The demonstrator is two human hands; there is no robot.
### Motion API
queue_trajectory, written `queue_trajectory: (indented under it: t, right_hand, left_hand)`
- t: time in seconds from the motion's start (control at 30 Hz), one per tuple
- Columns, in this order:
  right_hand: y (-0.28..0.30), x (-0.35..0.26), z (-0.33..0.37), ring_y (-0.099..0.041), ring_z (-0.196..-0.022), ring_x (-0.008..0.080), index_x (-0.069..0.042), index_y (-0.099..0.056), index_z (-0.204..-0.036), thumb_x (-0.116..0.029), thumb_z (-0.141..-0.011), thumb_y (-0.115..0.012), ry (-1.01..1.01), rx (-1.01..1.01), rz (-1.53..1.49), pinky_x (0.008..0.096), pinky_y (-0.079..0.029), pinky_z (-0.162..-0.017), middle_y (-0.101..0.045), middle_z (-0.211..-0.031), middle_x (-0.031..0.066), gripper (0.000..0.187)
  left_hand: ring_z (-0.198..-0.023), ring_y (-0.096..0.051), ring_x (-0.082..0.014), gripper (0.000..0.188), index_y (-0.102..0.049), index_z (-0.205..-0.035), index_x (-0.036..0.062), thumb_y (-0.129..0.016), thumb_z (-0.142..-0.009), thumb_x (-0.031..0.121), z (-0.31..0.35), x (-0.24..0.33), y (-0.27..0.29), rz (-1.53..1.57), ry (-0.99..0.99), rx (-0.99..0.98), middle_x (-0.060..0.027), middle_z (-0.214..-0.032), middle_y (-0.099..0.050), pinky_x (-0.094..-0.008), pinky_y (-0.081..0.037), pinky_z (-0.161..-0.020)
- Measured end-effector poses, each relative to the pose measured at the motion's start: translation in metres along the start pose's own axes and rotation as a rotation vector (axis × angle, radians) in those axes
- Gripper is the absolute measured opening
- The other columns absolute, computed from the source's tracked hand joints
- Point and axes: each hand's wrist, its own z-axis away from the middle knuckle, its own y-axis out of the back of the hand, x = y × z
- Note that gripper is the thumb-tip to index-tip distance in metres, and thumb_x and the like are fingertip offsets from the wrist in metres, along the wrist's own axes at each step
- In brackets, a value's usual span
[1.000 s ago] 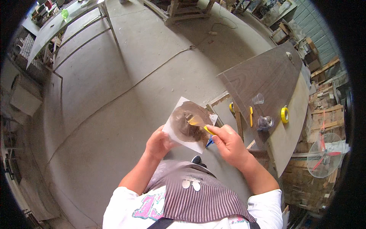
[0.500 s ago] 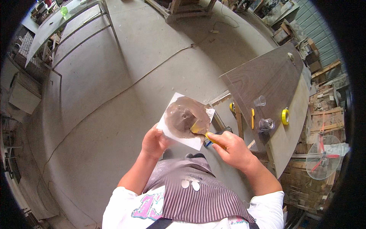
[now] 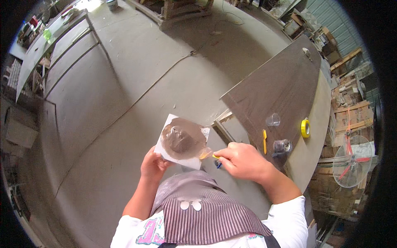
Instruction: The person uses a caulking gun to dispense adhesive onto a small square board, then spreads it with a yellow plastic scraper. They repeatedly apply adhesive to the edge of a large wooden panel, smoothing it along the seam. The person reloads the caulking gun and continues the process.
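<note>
My left hand (image 3: pixel 154 164) grips the near left edge of a white square board (image 3: pixel 192 163), fingers beneath it. A round mass of wet grey-brown paste (image 3: pixel 182 138) covers most of the board, heaped in the middle. In my right hand (image 3: pixel 243 162) is a putty knife (image 3: pixel 206 153) with a yellow handle. Its paste-smeared blade is at the board's right edge, close to the paste; I cannot tell whether it touches. The board is held in front of my striped apron (image 3: pixel 215 215).
On my right stands a dark wood-grain panel (image 3: pixel 264 97) bearing a clear cup (image 3: pixel 273 120), a yellow knife-like tool (image 3: pixel 264 141), a second cup (image 3: pixel 282 146) and yellow tape (image 3: pixel 305 128). A fan (image 3: pixel 352 161) is farther right. A cable (image 3: pixel 151 89) crosses the floor.
My right hand has drawn the putty knife from over the paste to the board's right edge. The paste looks more heaped in the middle. The view has shifted, and the board appears lower and farther left.
</note>
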Motion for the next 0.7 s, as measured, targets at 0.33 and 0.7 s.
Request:
queue_trajectory:
  t: [0.33,0.7]
  right_hand:
    - [0.031,0.121,-0.074,-0.044,-0.066,0.0069,-0.003,-0.055,-0.122,-0.015,-0.097,-0.05,-0.218,0.114,-1.811,0.0227,-0.037,-0.061,-0.058,-0.083,0.0037,0.029]
    - [0.022,0.167,-0.059,-0.061,-0.072,0.009,-0.003,-0.058,-0.114,-0.02,-0.098,-0.059,-0.59,0.647,-1.63,0.0208,-0.049,-0.065,-0.068,-0.086,0.0062,0.024]
  left_hand:
    - [-0.074,-0.059,-0.0178,0.059,-0.05,-0.124,-0.009,-0.062,-0.076,0.022,-0.139,0.034,-0.043,-0.153,0.056,-0.049,-0.0136,-0.103,-0.063,-0.0303,-0.047,-0.059]
    - [-0.074,-0.06,-0.023,0.061,-0.046,-0.129,-0.0085,-0.063,-0.079,0.022,-0.24,0.075,-0.079,-0.223,0.366,0.083,-0.0159,-0.104,-0.063,-0.0337,-0.05,-0.063]
